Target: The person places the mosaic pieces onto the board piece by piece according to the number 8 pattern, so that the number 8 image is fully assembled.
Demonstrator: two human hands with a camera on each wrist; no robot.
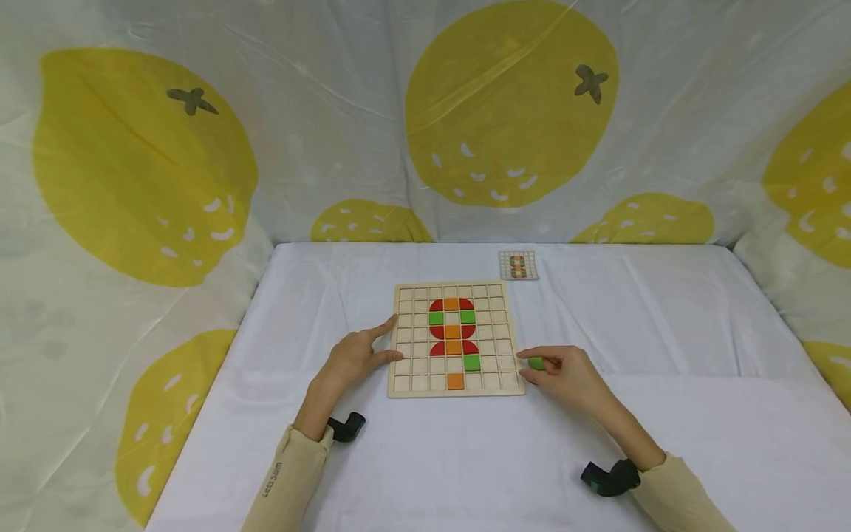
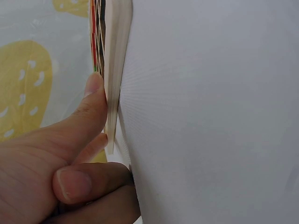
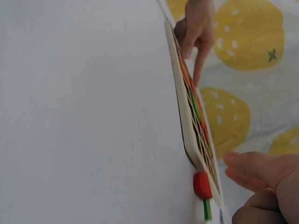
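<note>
A square wooden grid board [image 1: 415, 369] lies on the white-covered table, bearing red rounded pieces [image 1: 436, 304], orange squares [image 1: 455, 381] and green squares [image 1: 472, 363]. At its left edge, my left hand [image 1: 352, 358] touches the rim with thumb and forefinger spread, the other fingers folded in the left wrist view. My right hand [image 1: 561, 373] is at the right edge, thumb and forefinger apart, with nothing seen between the tips. Beside that hand lies a loose green piece [image 1: 535, 363], partly hidden by it. The right wrist view also shows a loose red piece [image 3: 202, 185] by the board's corner.
Behind the board's far right corner lies a small card [image 1: 518, 265] printed with a similar coloured pattern on a grid. A cloth with yellow lemons [image 1: 512, 103] hangs around the back and sides of the table.
</note>
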